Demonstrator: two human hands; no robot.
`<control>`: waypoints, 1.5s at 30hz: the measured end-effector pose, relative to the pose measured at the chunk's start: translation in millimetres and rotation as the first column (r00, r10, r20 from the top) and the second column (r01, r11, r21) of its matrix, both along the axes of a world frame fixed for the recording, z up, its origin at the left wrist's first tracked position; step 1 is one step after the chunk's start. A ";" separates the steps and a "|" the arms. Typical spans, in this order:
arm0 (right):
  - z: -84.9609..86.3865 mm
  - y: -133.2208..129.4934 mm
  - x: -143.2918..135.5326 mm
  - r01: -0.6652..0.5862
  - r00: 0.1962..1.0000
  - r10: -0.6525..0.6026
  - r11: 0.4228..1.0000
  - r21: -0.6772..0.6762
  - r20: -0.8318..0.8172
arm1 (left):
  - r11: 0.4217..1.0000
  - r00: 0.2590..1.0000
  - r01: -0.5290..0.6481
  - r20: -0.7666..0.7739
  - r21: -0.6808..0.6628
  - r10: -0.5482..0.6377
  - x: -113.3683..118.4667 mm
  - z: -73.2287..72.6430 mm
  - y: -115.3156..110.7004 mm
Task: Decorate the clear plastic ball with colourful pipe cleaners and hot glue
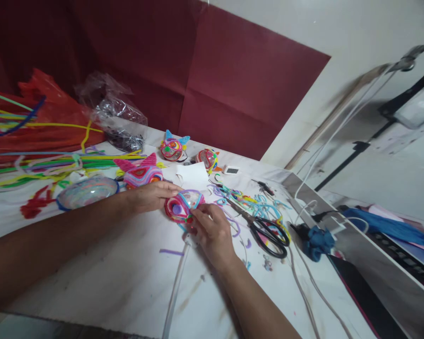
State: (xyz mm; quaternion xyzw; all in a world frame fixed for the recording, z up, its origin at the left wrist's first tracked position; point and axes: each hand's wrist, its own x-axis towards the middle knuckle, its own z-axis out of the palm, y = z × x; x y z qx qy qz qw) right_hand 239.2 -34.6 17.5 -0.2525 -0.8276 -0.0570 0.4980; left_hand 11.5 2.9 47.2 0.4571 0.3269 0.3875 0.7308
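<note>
A small rounded craft piece (178,207), covered in coiled pink, blue and red pipe cleaner with a purple round spot and a clear patch on top, is between my two hands. My left hand (148,195) grips its upper left edge with fingers and thumb. Fingers bent, my right hand (214,230) pinches the piece's right side; its fingertips partly hide that edge. A short purple pipe cleaner strip (171,252) lies on the table below. Just right of my right hand rest black-handled scissors (268,235), blades toward the cut scraps.
Similar eared pieces (173,148) stand at the back. Long pipe cleaners (67,162) and a red plastic bag (56,108) fill the left. Coloured scraps (254,202) lie right of centre. A white cable (176,287) crosses the table front; a raised ledge (349,235) borders the right.
</note>
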 end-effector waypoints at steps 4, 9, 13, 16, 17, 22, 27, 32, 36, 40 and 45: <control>1.8 -0.8 0.5 0.001 1.000 -0.001 1.000 0.002 0.007 | 1.000 1.000 0.000 -0.008 0.008 0.000 0.6 1.6 -0.8; 3.6 -2.4 1.6 0.026 0.999 -0.026 1.000 0.002 0.033 | 1.000 1.000 -0.008 -0.024 0.019 0.008 1.5 3.9 -1.8; 5.3 -4.0 2.3 0.017 0.999 -0.017 1.000 -0.011 0.034 | 1.000 0.999 -0.003 -0.035 0.024 0.004 2.0 4.9 -3.1; 6.3 -5.2 2.6 0.007 1.000 -0.005 0.999 -0.049 0.028 | 1.000 0.999 -0.010 -0.046 0.027 0.011 2.1 5.2 -2.9; 6.5 -5.6 2.6 0.005 1.000 -0.003 0.998 -0.058 0.027 | 1.000 0.999 -0.013 -0.048 0.029 0.014 2.1 5.3 -2.7; 7.4 -7.1 2.6 0.024 1.000 -0.024 0.996 -0.090 -0.004 | 0.999 0.998 -0.024 -0.050 0.042 0.026 2.5 6.2 -1.7; 8.6 -7.1 4.6 0.032 0.995 -0.043 0.991 -0.128 -0.090 | 0.997 0.998 -0.051 -0.041 0.051 0.053 1.6 7.8 -0.7; 17.3 -4.9 8.7 0.012 0.977 -0.053 0.980 -0.200 -0.204 | 0.994 0.996 -0.080 -0.039 0.077 0.083 -1.1 13.7 -0.5; 32.1 -3.8 7.5 -0.032 0.964 -0.049 0.955 -0.295 -0.263 | 0.992 0.995 -0.065 -0.067 0.110 0.073 0.8 22.3 -5.3; 47.2 -3.0 -1.9 -0.042 0.982 -0.028 0.930 -0.365 -0.184 | 0.978 0.984 -0.021 -0.170 0.206 0.057 7.6 29.7 -13.9; 57.0 -0.9 -16.2 -0.033 0.992 -0.041 0.835 -0.550 -0.123 | 0.887 0.926 0.013 -0.341 0.461 0.163 14.1 35.1 -22.9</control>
